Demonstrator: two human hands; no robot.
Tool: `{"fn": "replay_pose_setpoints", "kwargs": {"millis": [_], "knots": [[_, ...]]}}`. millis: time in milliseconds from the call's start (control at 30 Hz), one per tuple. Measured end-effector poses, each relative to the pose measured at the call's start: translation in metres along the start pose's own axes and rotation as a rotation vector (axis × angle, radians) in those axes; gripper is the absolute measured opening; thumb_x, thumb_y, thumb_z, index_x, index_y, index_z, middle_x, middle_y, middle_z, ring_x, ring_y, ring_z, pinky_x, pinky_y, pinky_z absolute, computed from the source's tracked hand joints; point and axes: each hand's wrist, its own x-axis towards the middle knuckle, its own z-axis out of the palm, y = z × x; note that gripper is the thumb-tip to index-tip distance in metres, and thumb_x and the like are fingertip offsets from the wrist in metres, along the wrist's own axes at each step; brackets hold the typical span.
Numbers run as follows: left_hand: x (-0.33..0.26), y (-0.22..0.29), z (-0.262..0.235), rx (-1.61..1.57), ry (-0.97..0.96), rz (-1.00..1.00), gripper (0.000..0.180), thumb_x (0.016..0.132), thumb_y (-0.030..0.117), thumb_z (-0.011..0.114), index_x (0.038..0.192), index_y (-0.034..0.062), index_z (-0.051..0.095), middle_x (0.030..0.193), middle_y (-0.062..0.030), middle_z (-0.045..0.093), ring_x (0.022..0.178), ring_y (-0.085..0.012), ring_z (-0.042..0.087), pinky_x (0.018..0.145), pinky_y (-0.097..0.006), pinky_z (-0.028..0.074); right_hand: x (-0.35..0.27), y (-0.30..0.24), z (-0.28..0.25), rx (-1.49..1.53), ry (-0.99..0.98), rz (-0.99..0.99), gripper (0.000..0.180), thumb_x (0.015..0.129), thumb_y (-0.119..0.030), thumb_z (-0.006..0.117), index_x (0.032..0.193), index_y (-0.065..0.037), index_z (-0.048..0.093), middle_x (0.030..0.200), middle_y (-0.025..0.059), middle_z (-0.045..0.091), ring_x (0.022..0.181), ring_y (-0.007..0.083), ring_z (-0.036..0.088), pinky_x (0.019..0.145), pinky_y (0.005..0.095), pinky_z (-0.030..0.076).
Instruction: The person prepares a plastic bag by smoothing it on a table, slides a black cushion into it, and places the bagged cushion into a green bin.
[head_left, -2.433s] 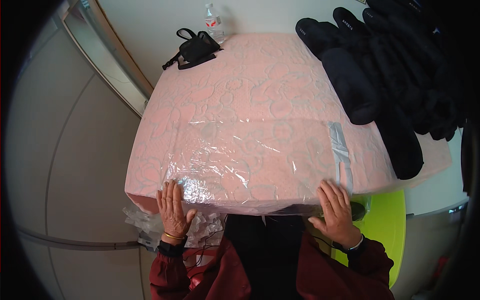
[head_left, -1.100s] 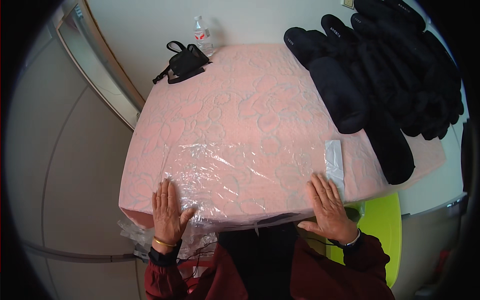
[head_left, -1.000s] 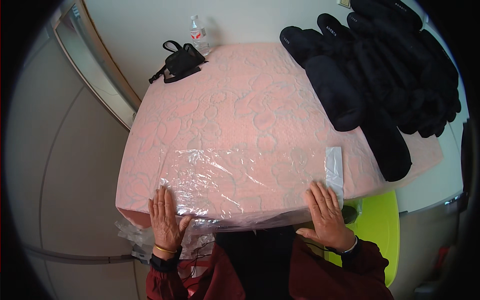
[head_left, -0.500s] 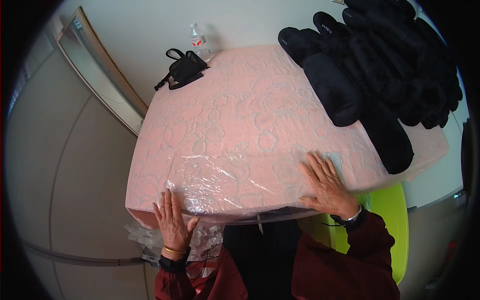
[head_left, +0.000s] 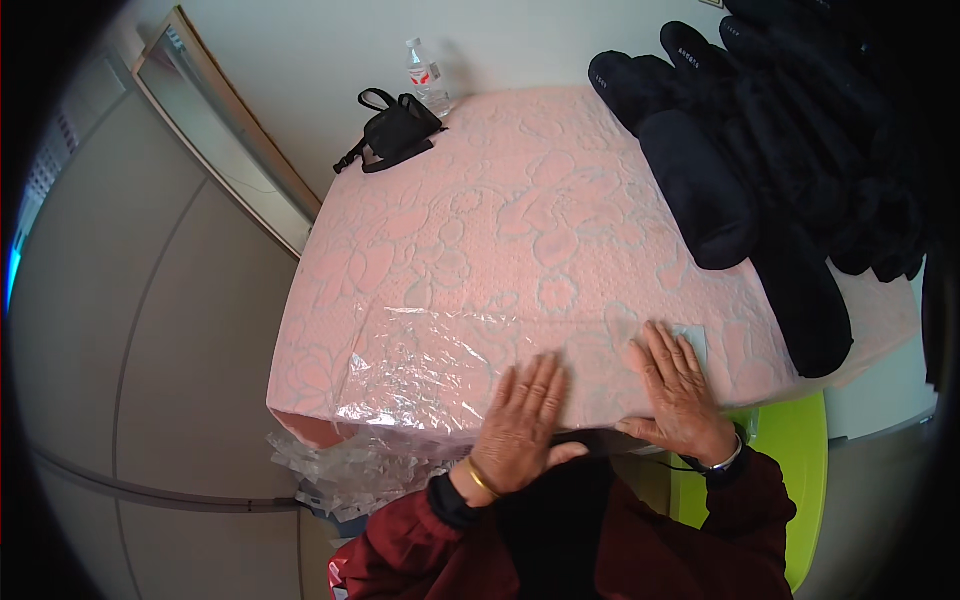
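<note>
Over clear plastic (head_left: 430,355), left hand (head_left: 522,425) and right hand (head_left: 683,405) lie flat.

Bare left hand (head_left: 522,425) and bare right hand (head_left: 684,405) lie palm-down on clear, shiny plastic film (head_left: 430,365) — near edge of the pink floral cloth (head_left: 480,240).

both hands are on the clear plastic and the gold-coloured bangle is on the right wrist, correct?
Wrong wrist: the gold-coloured bangle is on the left one, as the head view shows. The left hand and right hand are indeed on the clear plastic.
</note>
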Motion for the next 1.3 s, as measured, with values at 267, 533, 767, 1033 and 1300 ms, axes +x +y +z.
{"fn": "replay_pose_setpoints", "kwargs": {"millis": [267, 533, 767, 1033, 1300], "knots": [[-0.081, -0.131, -0.058, 0.188, -0.077, -0.283, 0.101, 0.094, 0.072, 0.041, 0.152, -0.0093, 0.028, 0.160, -0.0284, 0.028, 0.149, -0.0421, 0.028, 0.120, -0.053, 0.022, -0.005, 0.015, -0.009, 0.038, -0.004, 0.018, 0.110, 0.089, -0.077, 0.044, 0.155, 0.008, 0.022, 0.163, 0.0281, 0.018, 0.154, 0.0400, 0.014, 0.124, 0.0504, 0.010], [-0.102, -0.146, -0.084, 0.384, -0.187, -0.585, 0.102, 0.093, 0.071, 0.047, 0.152, -0.0100, 0.029, 0.160, -0.0280, 0.027, 0.150, -0.0417, 0.025, 0.121, -0.056, 0.017, -0.002, 0.015, -0.001, -0.015, 0.072, -0.034, 0.105, 0.091, -0.073, 0.047, 0.153, 0.009, 0.025, 0.161, 0.0275, 0.023, 0.153, 0.0389, 0.019, 0.124, 0.0502, 0.014], [-0.003, 0.003, -0.048, 0.189, -0.086, 0.025, 0.106, 0.091, 0.074, 0.046, 0.150, -0.0125, 0.030, 0.159, -0.0301, 0.028, 0.151, -0.0414, 0.024, 0.122, -0.056, 0.018, -0.011, 0.016, -0.004, -0.060, 0.077, -0.018, 0.104, 0.091, -0.071, 0.048, 0.153, 0.009, 0.024, 0.161, 0.0272, 0.023, 0.152, 0.0389, 0.019, 0.124, 0.0499, 0.014], [0.032, -0.006, 0.001, 0.064, -0.124, 0.130, 0.110, 0.089, 0.077, 0.046, 0.148, -0.0143, 0.030, 0.157, -0.0332, 0.029, 0.146, -0.0462, 0.030, 0.120, -0.055, 0.024, -0.008, 0.014, 0.002, -0.017, 0.093, -0.033, 0.105, 0.090, -0.072, 0.050, 0.153, 0.009, 0.026, 0.161, 0.0273, 0.024, 0.152, 0.0391, 0.019, 0.124, 0.0501, 0.014], [-0.011, -0.122, -0.057, 0.143, -0.271, -0.288, 0.116, 0.084, 0.079, 0.054, 0.148, -0.0151, 0.030, 0.158, -0.0345, 0.026, 0.147, -0.0454, 0.029, 0.118, -0.055, 0.027, -0.009, 0.014, -0.006, -0.005, 0.066, -0.021, 0.105, 0.090, -0.072, 0.051, 0.153, 0.009, 0.026, 0.161, 0.0275, 0.024, 0.152, 0.0400, 0.020, 0.124, 0.0506, 0.013]]}}
